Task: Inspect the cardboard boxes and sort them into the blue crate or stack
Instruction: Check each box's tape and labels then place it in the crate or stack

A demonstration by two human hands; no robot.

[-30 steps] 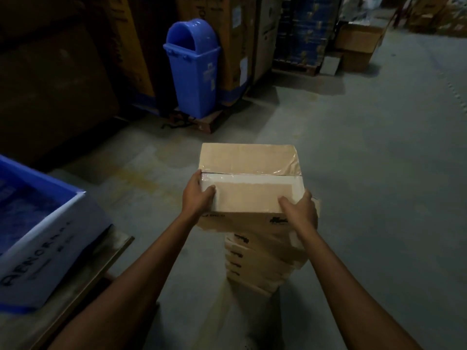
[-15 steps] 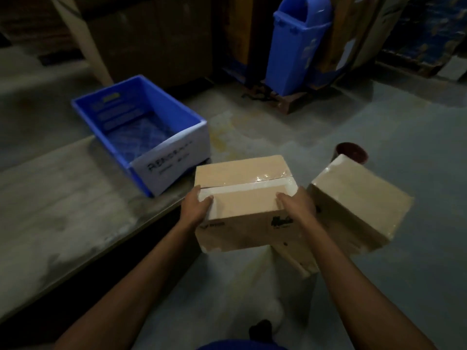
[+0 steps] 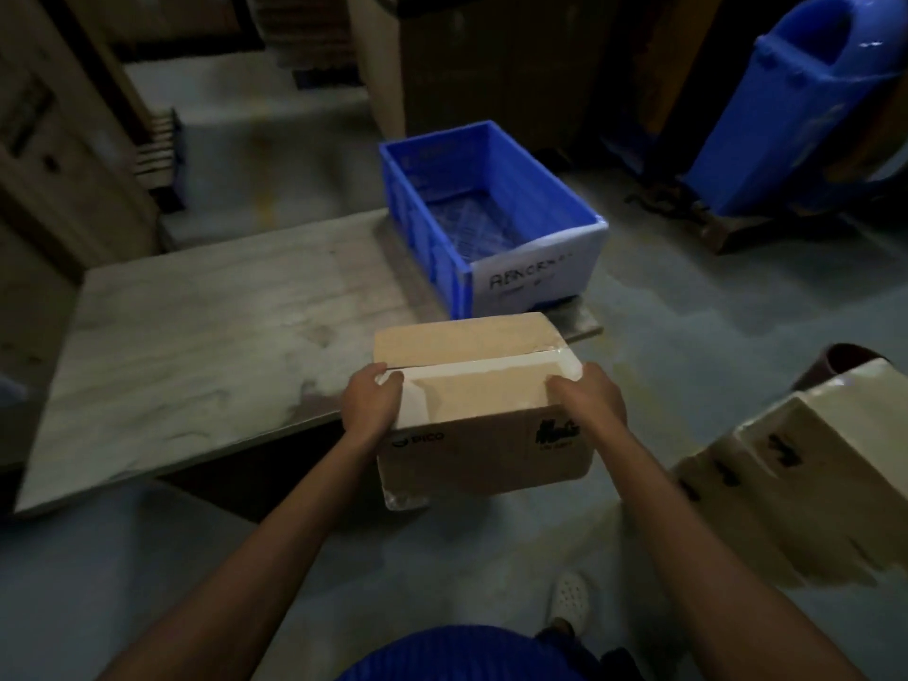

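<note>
Both hands, left [image 3: 369, 404] and right [image 3: 587, 401], now carry the box [image 3: 479, 405] from the stack [image 3: 806, 489] toward the counter [image 3: 196, 336]; crate [image 3: 535, 189] is just beyond.

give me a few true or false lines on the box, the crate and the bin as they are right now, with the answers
1. The left hand and the right hand both grip the cardboard box. True.
2. A box lies inside the blue crate. False: only the crate's own floor shows inside.
3. The blue crate sits on the wooden platform. True, at the platform's right end.
4. The cardboard box rests on the floor. False: it is held in the air at the platform's near edge.
5. The blue bin stands left of the crate. False: it stands to the crate's right.
</note>
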